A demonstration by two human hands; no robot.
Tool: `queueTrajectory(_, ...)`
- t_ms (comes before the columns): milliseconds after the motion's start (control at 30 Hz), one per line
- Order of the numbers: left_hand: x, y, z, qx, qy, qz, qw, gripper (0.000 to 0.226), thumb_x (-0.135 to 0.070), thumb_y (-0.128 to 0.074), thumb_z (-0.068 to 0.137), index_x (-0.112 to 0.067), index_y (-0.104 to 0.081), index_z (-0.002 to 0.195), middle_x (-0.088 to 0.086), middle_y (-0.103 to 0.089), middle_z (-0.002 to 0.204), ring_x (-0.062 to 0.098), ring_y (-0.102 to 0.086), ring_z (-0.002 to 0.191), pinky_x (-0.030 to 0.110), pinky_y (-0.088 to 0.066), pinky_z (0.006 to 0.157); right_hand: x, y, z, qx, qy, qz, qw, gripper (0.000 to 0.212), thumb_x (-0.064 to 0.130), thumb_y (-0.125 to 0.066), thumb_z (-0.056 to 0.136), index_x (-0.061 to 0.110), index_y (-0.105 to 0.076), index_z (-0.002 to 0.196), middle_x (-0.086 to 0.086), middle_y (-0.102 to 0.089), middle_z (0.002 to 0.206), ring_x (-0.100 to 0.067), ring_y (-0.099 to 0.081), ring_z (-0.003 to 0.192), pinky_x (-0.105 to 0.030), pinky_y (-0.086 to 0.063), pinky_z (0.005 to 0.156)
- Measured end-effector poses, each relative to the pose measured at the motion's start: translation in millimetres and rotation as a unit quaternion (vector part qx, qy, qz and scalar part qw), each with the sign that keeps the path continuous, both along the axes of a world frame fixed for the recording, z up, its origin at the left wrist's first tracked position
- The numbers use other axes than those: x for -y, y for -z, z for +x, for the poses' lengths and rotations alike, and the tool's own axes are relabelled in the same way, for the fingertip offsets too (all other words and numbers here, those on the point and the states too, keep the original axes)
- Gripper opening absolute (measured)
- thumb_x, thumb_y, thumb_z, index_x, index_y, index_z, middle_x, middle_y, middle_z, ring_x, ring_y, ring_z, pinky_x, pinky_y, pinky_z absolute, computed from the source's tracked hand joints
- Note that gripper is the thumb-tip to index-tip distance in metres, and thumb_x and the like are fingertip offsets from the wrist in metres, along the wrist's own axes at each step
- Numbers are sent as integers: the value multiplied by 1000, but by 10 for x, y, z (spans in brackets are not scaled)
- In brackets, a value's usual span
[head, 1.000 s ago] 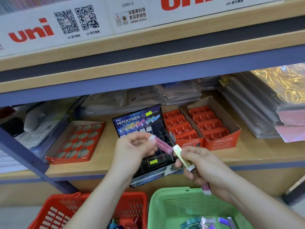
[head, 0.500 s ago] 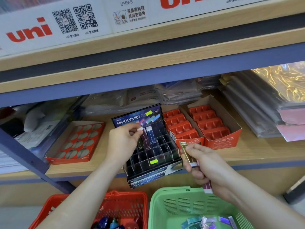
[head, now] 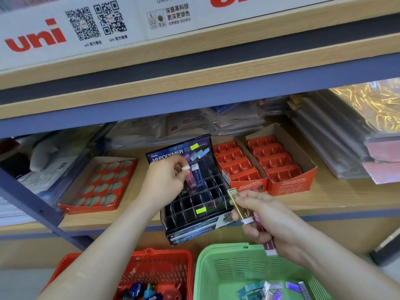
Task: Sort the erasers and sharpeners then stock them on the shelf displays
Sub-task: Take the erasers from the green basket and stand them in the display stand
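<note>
Right now my left hand (head: 165, 180) is over the black divided display case (head: 190, 231) that stands at the front edge of the shelf (head: 129, 217). Its fingers pinch the white tip of a purple eraser (head: 191, 182), which stands upright in a back compartment, just beside a dark blue eraser (head: 199, 180) that is already slotted in. My right hand (head: 267, 219) hovers off the case's right front corner, above the green basket (head: 216, 253). Its fingers are curled round a gold eraser (head: 233, 194), which is tilted with its white end toward me, and a pink eraser (head: 269, 245) sticks out below the palm. More loose erasers (head: 266, 287) lie in the bottom of the green basket. To its left a red basket (head: 164, 254) holds blue sharpeners (head: 138, 287). On the shelf, right of the case, two orange sharpener boxes (head: 287, 182) sit side by side, and a red tray with round holes (head: 71, 205) lies toward the left end.
</note>
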State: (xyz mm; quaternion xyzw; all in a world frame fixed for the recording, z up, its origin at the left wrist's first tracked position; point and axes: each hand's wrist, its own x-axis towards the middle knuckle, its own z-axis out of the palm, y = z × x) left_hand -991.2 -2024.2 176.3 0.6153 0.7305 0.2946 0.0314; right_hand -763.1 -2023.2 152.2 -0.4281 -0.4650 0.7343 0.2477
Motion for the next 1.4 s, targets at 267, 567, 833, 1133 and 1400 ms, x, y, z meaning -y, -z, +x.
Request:
queueTrajectory(267, 43, 4, -18, -33, 15, -12, 999, 8, -16, -66, 89, -20, -62, 94, -9, -59, 78, 13, -60, 74, 33, -55, 73, 6, -16, 15, -43, 45, -44, 997, 13, 12, -51, 98, 12, -55, 86, -8, -57, 73, -11, -41, 39, -13, -16, 33)
queueTrajectory(567, 21, 120, -11, -94, 26, -1, 995, 6, -20, -68, 86, -18, -64, 90, -10, -57, 75, 10, -56, 71, 28, -49, 68, -25, -53, 12, -174, 77, -142, 971, 3, 13, -53, 94, 11, -51, 95, -8, -55, 71, -12, -39, 49, -18, -20, 38)
queueTrajectory(833, 128, 107, 230, -87, -43, 21, 995, 14, -21, -69, 84, -22, -62, 96, -7, -60, 94, 6, -51, 68, 21, -38, 63, -39, -102, -25, -265, 129, -167, 941, 10, 20, -52, 94, 11, -48, 93, -6, -53, 71, -11, -37, 52, -19, -28, 43)
queueTrajectory(1133, 820, 157, 1255, 569, 39, -94, 816, 25, -6, -75, 77, -2, -57, 95, 14, -69, 68, 21, -65, 59, 27, -53, 56, 21, -150, -108, -244, 194, -119, 943, 23, 26, -54, 91, 10, -54, 76, -6, -49, 62, -15, -41, 52, -28, -35, 53)
queueTrajectory(1400, 764, -104, 543, 451, -29, 61, 890, 18, -1, -66, 84, -16, -73, 91, 6, -73, 77, 13, -69, 71, 19, -54, 66, 22, -148, -10, -132, 135, 10, 982, 9, 12, -49, 100, 9, -58, 97, -9, -64, 79, -19, -66, 71, -32, -50, 63)
